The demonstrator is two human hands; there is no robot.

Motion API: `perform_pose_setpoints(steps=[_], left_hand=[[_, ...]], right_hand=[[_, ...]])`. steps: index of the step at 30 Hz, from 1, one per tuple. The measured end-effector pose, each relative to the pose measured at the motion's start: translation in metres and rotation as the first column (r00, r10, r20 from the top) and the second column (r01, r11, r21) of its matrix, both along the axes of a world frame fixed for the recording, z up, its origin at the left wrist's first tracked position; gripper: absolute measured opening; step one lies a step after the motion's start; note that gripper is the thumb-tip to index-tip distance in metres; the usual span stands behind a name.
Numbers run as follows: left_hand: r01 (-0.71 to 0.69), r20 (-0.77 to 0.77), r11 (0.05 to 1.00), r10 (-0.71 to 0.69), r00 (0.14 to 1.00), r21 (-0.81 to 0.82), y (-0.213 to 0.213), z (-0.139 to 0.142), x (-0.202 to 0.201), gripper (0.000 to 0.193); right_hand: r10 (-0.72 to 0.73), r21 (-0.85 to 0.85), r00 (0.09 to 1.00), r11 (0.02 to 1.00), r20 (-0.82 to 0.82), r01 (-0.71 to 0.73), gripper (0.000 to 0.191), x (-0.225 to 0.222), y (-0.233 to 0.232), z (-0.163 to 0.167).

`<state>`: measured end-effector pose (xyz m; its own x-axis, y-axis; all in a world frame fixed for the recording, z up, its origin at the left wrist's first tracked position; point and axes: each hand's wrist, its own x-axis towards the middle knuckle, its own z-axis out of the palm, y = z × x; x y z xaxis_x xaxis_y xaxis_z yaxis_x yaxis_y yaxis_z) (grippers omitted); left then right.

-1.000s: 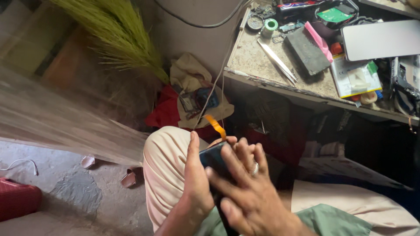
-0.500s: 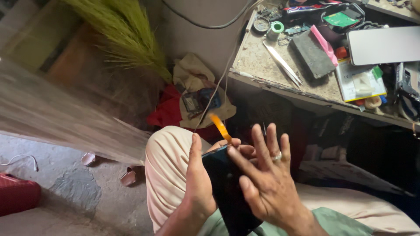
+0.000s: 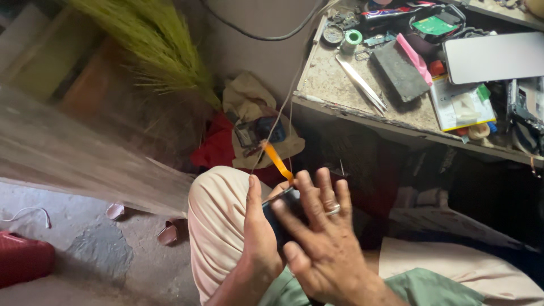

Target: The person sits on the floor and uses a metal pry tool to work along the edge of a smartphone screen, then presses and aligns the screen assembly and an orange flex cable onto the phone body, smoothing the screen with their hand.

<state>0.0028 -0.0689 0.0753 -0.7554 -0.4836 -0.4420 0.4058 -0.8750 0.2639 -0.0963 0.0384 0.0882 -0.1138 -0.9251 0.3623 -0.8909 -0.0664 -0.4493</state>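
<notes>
The floor [image 3: 96, 255] at the near left is rough grey concrete with cracks. A red thing [image 3: 22, 260] lies at the near left edge, with a thin white cord [image 3: 25, 214] beside it. A wooden plank [image 3: 73, 158] runs across the left. At the far left a green straw broom [image 3: 147, 45] leans on a plain grey wall [image 3: 249, 62]. A black cable [image 3: 255, 35] hangs on that wall. On the right stands a worn, speckled surface [image 3: 328, 85], dark underneath. The light is soft daylight.

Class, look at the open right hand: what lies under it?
Under the right hand lies a dark phone, gripped by the left hand. An orange strip sticks out above it. Most of the phone's face is covered.
</notes>
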Motion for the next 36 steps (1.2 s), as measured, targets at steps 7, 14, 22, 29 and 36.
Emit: perform_pose_setpoints(steps=[7, 14, 22, 29, 36], left_hand=[[0.030, 0.056, 0.999, -0.028, 0.998, -0.037, -0.008, 0.009, 0.009, 0.082], [0.020, 0.010, 0.996, -0.021, 1.000, 0.082, -0.019, 0.009, 0.005, 0.087], [0.073, -0.037, 0.996, -0.071, 0.997, 0.046, -0.020, 0.008, 0.008, 0.086], [0.174, 0.089, 0.982, -0.180, 0.980, 0.067, -0.013, 0.015, 0.006, 0.086], [0.156, 0.115, 0.980, -0.171, 0.979, 0.126, -0.012, 0.016, 0.003, 0.084]], right_hand=[[0.198, 0.093, 0.951, 0.970, 0.239, -0.226, 0.050, -0.010, 0.022, 0.002], [0.118, 0.018, 0.884, 0.990, 0.452, -0.142, 0.054, -0.056, 0.036, -0.015], [0.316, -0.024, 0.944, 0.949, 0.089, -0.316, 0.052, -0.019, 0.017, -0.002], [0.137, -0.034, 0.991, 0.990, -0.003, -0.137, 0.050, -0.036, 0.005, 0.008], [0.244, -0.041, 0.969, 0.969, -0.029, -0.245, 0.045, -0.025, 0.007, 0.012]])
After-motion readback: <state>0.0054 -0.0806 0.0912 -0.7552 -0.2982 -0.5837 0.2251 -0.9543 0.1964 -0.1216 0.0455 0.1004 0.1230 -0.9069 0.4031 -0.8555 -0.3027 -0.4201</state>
